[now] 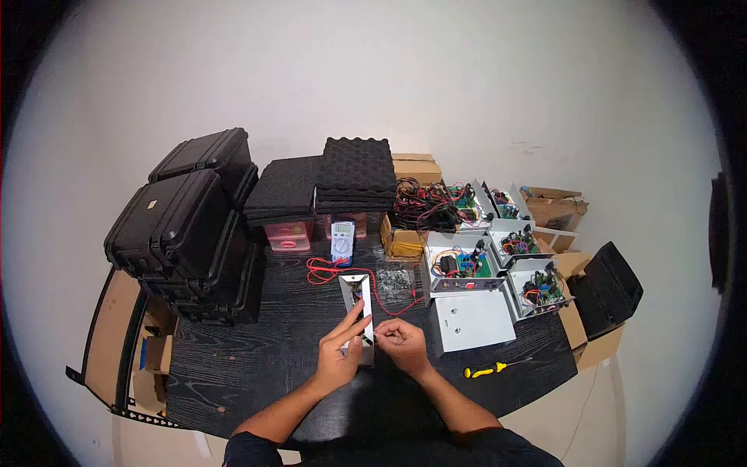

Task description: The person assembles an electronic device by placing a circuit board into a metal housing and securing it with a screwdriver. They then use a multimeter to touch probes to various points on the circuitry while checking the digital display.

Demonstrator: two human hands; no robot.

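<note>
A narrow white metal case [368, 296] lies on the dark table in front of me, its open side up, with wires and small parts inside. My left hand [340, 352] lies over the case's near part with its fingers stretched out and apart. At the right edge of the case, my right hand [401, 347] is closed in a pinch. Whatever sits between its fingertips is too small to make out. Beyond the case stands a multimeter [342, 241] with red leads. A clear bag of small parts [396, 285] lies to the right of the case.
At the right stand several white cases with circuit boards [463, 265], a closed white box [475, 323] and a yellow-black screwdriver [489, 370]. Black hard cases [175, 226] are stacked at left. Foam sheets [355, 175] and a bundle of wires [424, 204] fill the back.
</note>
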